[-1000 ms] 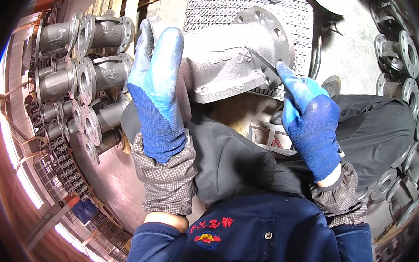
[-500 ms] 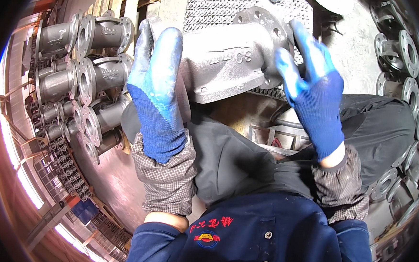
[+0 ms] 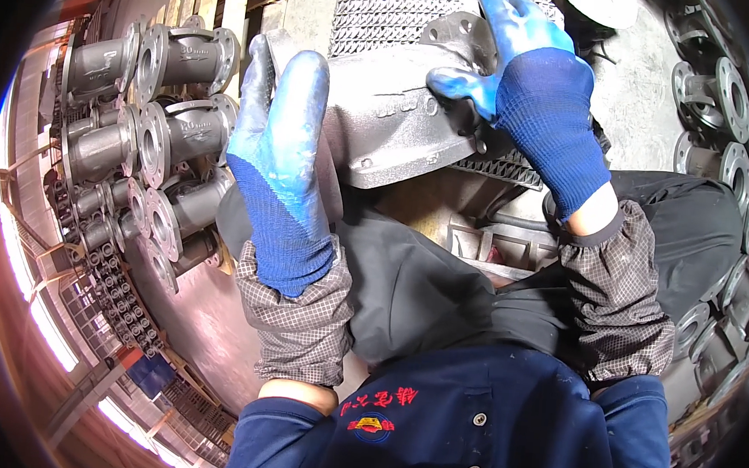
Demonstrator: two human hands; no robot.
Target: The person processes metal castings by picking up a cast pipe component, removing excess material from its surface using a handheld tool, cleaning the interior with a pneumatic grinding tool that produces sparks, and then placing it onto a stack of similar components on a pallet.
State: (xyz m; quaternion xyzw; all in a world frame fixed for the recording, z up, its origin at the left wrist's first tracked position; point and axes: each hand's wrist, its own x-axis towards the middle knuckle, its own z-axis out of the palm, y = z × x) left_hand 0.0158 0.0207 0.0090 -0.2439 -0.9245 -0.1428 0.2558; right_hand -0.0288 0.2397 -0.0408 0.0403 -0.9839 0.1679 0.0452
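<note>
The casting [image 3: 389,140], axis angled rightward and slightly away, was clasped by its left flange [image 3: 330,184] between the left hand's [image 3: 283,164] fingers; the right hand [image 3: 527,59] was spread over the other end, contact unclear.

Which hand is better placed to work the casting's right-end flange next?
Right, most likely: the right hand is spread over that flange, thumb and fingers apart, while the left hand is at the opposite end of the grey casting.
</note>
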